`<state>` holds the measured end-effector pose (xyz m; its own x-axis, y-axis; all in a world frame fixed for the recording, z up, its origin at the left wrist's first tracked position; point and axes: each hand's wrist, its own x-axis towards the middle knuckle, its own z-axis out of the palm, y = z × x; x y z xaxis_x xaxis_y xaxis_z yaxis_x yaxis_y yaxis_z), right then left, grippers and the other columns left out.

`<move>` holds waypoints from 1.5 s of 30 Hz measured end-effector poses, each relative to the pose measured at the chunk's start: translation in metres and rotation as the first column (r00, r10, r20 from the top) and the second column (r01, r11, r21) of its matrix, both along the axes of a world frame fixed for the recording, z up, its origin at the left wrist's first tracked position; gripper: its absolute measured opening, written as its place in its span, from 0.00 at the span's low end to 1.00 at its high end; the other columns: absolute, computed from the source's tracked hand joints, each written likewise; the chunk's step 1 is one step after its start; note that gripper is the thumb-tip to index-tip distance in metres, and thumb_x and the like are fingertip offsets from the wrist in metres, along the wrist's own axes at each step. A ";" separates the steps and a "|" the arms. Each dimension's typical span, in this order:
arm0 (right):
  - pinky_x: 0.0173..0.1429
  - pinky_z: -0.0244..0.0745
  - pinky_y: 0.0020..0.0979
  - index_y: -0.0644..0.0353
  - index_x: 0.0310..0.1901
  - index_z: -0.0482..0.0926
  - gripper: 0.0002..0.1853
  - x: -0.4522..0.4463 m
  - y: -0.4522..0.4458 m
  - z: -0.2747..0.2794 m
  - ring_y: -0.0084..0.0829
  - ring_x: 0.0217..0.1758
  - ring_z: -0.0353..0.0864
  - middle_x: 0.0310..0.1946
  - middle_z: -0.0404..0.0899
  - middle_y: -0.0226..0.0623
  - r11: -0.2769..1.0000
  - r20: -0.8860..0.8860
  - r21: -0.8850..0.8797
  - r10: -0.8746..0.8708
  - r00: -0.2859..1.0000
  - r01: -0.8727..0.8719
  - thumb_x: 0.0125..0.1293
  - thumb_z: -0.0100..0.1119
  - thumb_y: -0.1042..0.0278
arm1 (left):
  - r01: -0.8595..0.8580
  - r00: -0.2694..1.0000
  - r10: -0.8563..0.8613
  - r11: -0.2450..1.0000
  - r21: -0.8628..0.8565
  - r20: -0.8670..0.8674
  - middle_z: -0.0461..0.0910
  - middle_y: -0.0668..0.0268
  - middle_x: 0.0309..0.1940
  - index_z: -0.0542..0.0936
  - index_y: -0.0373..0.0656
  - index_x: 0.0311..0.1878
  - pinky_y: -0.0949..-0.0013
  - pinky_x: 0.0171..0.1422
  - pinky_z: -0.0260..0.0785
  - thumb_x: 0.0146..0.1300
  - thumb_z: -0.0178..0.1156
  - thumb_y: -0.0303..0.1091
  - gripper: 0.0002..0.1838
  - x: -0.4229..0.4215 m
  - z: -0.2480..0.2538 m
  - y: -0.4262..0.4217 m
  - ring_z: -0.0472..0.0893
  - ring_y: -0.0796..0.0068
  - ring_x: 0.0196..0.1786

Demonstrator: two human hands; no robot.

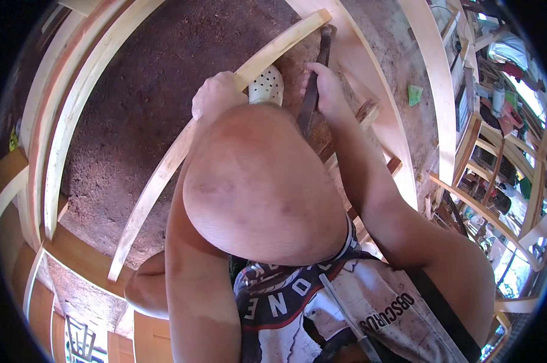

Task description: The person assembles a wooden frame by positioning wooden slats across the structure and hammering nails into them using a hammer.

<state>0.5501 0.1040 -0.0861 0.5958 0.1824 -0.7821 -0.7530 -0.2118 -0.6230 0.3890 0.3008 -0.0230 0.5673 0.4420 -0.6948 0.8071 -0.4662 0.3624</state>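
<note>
My left hand (pixel 218 95) is wrapped round a long, slightly curved wooden strip (pixel 155 178). The strip slants from the lower left up to the top middle, passing over the toe of a white clog with holes (pixel 266 86). To the right, my right hand (pixel 327 89) grips a long dark flat bar (pixel 310 101), whose exact kind I cannot make out. The bar's upper end lies close to the strip's far end; its lower end is hidden behind my raised knee (pixel 264 181).
Curved pale boards (pixel 83 103) stand at the left, and a wide plank (pixel 370 66) runs down the right. A green scrap (pixel 414 95) lies on the brown ground (pixel 152 66). Wooden frames (pixel 497 181) and clutter fill the far right.
</note>
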 end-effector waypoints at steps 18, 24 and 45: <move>0.27 0.65 0.30 0.53 0.30 0.70 0.06 0.025 0.032 -0.068 0.22 0.21 0.66 0.23 0.68 0.26 0.947 -0.200 0.258 0.246 0.948 -0.191 0.63 0.57 0.71 | 0.032 0.999 -0.032 0.999 -0.010 -0.043 0.85 0.56 0.54 0.84 0.48 0.56 0.55 0.63 0.77 0.59 0.66 0.36 0.20 0.002 0.008 0.001 0.84 0.55 0.60; 0.27 0.65 0.30 0.51 0.29 0.70 0.08 0.021 0.024 -0.065 0.22 0.21 0.66 0.23 0.68 0.25 0.955 -0.169 0.223 0.235 0.957 -0.196 0.64 0.58 0.70 | 0.032 0.998 -0.032 0.999 -0.003 -0.046 0.85 0.56 0.55 0.84 0.48 0.57 0.55 0.64 0.78 0.60 0.66 0.37 0.20 0.001 0.004 0.001 0.84 0.55 0.60; 0.26 0.76 0.29 0.61 0.48 0.72 0.14 0.040 -0.011 0.096 0.25 0.24 0.79 0.29 0.77 0.35 0.881 0.656 -0.358 0.472 0.589 -0.307 0.71 0.64 0.63 | -0.028 0.999 0.028 0.999 -0.027 0.019 0.86 0.57 0.53 0.84 0.50 0.55 0.56 0.62 0.79 0.60 0.67 0.42 0.20 -0.006 0.011 -0.001 0.85 0.56 0.59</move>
